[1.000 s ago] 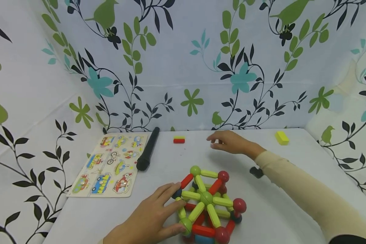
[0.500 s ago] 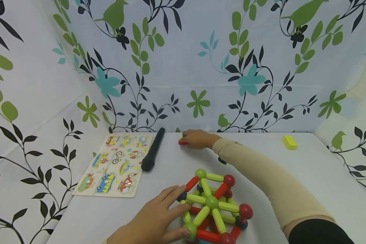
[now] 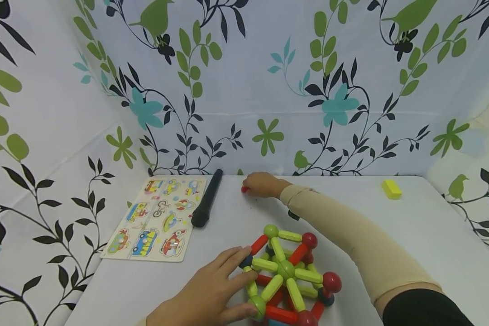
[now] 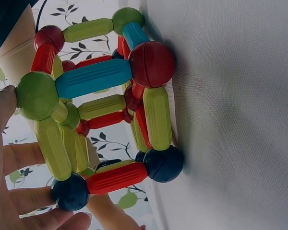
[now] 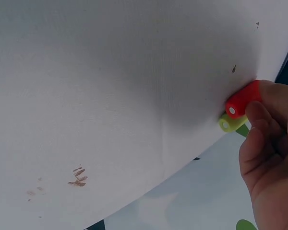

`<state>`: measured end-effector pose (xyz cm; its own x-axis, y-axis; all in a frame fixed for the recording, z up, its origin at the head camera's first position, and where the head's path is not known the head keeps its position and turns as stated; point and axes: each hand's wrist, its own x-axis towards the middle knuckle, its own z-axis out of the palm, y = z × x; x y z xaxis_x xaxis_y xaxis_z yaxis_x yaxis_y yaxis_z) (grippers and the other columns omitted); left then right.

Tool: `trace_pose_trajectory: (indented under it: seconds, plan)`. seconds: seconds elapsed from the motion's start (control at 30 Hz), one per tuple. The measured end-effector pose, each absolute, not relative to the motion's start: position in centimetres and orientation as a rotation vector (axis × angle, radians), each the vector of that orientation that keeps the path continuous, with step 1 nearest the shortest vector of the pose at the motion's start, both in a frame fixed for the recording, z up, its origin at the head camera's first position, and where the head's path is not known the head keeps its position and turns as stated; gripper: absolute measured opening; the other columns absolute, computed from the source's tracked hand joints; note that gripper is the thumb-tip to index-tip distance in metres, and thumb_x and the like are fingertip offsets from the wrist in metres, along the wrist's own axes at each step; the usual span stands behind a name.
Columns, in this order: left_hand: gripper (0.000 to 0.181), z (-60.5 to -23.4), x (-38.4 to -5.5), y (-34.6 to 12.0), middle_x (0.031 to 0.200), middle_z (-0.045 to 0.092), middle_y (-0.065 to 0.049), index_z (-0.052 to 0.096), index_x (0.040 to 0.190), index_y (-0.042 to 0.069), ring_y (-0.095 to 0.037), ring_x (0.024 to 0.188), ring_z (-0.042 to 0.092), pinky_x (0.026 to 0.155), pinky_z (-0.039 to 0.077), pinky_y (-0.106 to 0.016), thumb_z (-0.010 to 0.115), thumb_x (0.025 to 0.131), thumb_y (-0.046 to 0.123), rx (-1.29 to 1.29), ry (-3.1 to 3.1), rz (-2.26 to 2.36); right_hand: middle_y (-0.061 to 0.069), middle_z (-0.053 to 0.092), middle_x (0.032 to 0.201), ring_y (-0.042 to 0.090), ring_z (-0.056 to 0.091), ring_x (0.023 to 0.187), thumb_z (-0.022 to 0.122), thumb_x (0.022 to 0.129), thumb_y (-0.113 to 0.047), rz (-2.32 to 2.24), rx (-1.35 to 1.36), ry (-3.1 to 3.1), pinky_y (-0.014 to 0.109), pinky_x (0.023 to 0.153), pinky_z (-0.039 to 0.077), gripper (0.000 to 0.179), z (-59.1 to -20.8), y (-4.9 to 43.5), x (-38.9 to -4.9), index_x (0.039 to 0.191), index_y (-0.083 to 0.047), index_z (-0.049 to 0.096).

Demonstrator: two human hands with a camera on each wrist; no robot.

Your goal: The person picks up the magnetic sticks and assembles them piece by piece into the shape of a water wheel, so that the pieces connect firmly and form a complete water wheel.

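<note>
A ball-and-stick structure of magnetic rods and balls (image 3: 285,270) in green, red, blue and navy stands on the near table. My left hand (image 3: 212,290) holds its left side. In the left wrist view the thumb touches a green ball (image 4: 37,96) and the fingers reach round behind a navy ball (image 4: 70,191). Far back on the table, my right hand (image 3: 264,184) pinches a red magnetic rod (image 5: 242,99) between thumb and fingers. A yellow-green rod (image 5: 229,123) lies right alongside the red one, partly hidden by it and the hand.
On the left lie a wooden vehicle puzzle board (image 3: 151,222) and a black microphone (image 3: 207,199). A yellow block (image 3: 391,189) sits at the back right. Behind the table (image 3: 350,203) hangs a leaf-and-bird patterned cloth (image 3: 236,86). A small dark object (image 3: 293,215) shows beside the right sleeve.
My right hand has moved left across the back of the table to the two rods and now pinches the red one. The left hand has stayed on the structure; the head view has shifted slightly.
</note>
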<state>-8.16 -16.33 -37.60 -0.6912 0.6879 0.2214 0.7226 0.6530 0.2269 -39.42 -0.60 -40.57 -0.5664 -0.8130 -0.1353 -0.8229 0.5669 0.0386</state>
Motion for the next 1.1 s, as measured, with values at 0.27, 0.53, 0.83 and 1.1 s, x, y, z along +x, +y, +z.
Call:
trace_pose_trajectory:
  seconds: [0.27, 0.53, 0.83, 1.1]
  plan:
    - [0.055, -37.6, -8.1, -16.2, 0.162, 0.037, -0.008, 0.060, 0.136, 0.027, -0.027, 0.143, 0.042, 0.098, 0.055, -0.041, 0.048, 0.099, 0.066, -1.184, -2.730, -0.463, 0.001, 0.063, 0.091, 0.017, 0.056, 0.084, 0.070, 0.097, -0.017, 0.048, -1.242, 2.695, 0.029, 0.080, 0.052, 0.009, -40.5, -0.5, -39.1, 0.105, -0.013, 0.067]
    - [0.055, -37.4, -8.2, -16.3, 0.162, 0.036, -0.007, 0.060, 0.136, 0.028, -0.028, 0.143, 0.041, 0.098, 0.055, -0.042, 0.046, 0.099, 0.066, -1.192, -2.760, -0.460, -0.002, 0.070, 0.103, 0.016, 0.061, 0.092, 0.067, 0.098, -0.022, 0.034, -1.203, 2.631, 0.032, 0.087, 0.053, 0.019, -40.3, 0.6, -38.6, 0.116, -0.015, 0.070]
    - [0.056, -37.4, -8.3, -16.3, 0.162, 0.037, -0.008, 0.060, 0.137, 0.029, -0.028, 0.142, 0.042, 0.096, 0.056, -0.042, 0.047, 0.098, 0.067, -1.193, -2.749, -0.436, -0.004, 0.069, 0.089, 0.016, 0.062, 0.083, 0.068, 0.092, -0.021, -0.575, -0.975, 2.542, 0.030, 0.075, 0.054, 0.020, -35.6, 9.0, -32.4, 0.108, -0.012, 0.073]
    - [0.054, -37.6, -8.2, -16.2, 0.159, 0.041, -0.008, 0.060, 0.135, 0.030, -0.027, 0.141, 0.044, 0.095, 0.057, -0.041, 0.050, 0.097, 0.067, -1.178, -2.678, -0.427, 0.004, 0.069, 0.083, 0.026, 0.057, 0.077, 0.069, 0.092, -0.026, -0.988, -0.665, 2.409, 0.031, 0.062, 0.049, 0.020, -33.4, 18.2, -24.7, 0.105, -0.011, 0.072]
